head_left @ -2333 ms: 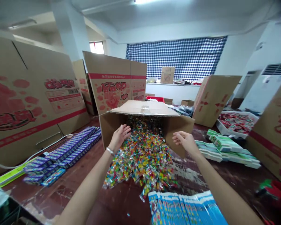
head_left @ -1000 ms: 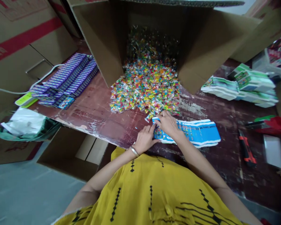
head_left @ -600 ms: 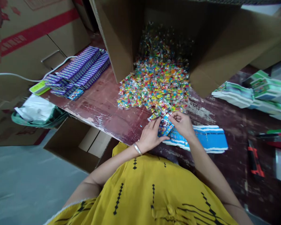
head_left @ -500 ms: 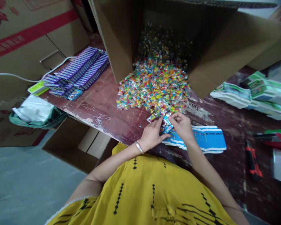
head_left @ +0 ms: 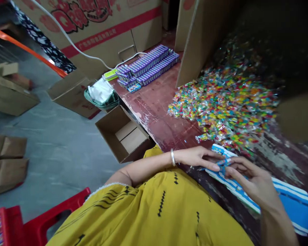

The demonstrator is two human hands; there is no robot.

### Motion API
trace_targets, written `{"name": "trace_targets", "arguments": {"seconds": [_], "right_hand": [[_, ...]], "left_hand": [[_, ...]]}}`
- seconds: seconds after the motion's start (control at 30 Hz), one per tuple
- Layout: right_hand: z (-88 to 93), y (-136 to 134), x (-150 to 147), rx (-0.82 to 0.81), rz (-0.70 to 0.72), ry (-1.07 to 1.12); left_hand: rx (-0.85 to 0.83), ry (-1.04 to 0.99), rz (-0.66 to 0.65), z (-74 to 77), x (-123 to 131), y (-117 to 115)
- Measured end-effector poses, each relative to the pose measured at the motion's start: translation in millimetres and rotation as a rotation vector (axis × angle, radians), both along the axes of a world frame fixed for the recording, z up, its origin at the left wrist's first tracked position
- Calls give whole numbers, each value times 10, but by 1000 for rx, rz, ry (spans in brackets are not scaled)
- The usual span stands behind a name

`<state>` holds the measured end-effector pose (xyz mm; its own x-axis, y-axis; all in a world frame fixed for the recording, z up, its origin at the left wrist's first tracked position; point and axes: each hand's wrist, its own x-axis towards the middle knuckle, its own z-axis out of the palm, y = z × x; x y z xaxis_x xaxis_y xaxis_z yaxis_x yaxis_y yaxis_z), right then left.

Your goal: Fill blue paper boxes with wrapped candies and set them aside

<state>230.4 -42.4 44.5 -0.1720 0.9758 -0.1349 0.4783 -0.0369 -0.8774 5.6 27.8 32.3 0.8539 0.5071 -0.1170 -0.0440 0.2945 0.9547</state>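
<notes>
Between my two hands is a small blue carton, partly covered by my fingers. My left hand, a silver bangle at its wrist, has its thumb and fingers closed on the carton's left side. From the other side the fingertips of my right hand pinch it. Beneath both hands lies a fanned row of flat blue-and-white cartons, running to the right. Just beyond my hands spreads a heap of clear packets of coloured candies, spilling from a large cardboard box.
Rows of small purple boxes stand at the table's far left, with a white cable behind. A green basket with white plastic sits at the edge. Below are an open carton and a red plastic stool or crate.
My view has swung left, bringing more floor, cartons and the red plastic into sight. Both hands stay together at the small carton, which now sits lower and is more covered by fingers.
</notes>
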Motion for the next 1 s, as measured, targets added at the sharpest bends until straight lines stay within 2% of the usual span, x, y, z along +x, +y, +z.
{"name": "trace_targets", "arguments": {"seconds": [0.07,0.1,0.13,0.17,0.27,0.3,0.37,0.47,0.6,0.7,0.83,1.0], "right_hand": [[56,45,82,-132,226,-53],[80,67,97,-171,291,-68],[99,85,89,-179,278,-61],[112,97,58,-154,175,-30],[101,92,-151,16,-362,125],[78,83,-244,66,-478,161],[6,73,-425,107,-473,242],[-126,91,-606,183,-550,258],[-228,100,-691,271,-694,188],[-267,92,-718,284,-744,289],[-332,77,-742,329,-788,290],[-372,49,-734,346,-740,237]], "left_hand": [[49,3,-28,21,-8,-16],[77,11,-19,17,-4,-20],[92,23,4,5,6,-21],[89,34,47,-14,19,-23],[9,11,279,-90,92,-56],[-29,-17,368,-113,125,-79],[-109,-78,523,-148,195,-132],[-170,-72,658,-173,275,-183],[-52,-32,760,-152,311,-202],[66,-2,758,-124,291,-222],[155,70,609,-122,221,-227],[180,122,445,-118,114,-184]]}}
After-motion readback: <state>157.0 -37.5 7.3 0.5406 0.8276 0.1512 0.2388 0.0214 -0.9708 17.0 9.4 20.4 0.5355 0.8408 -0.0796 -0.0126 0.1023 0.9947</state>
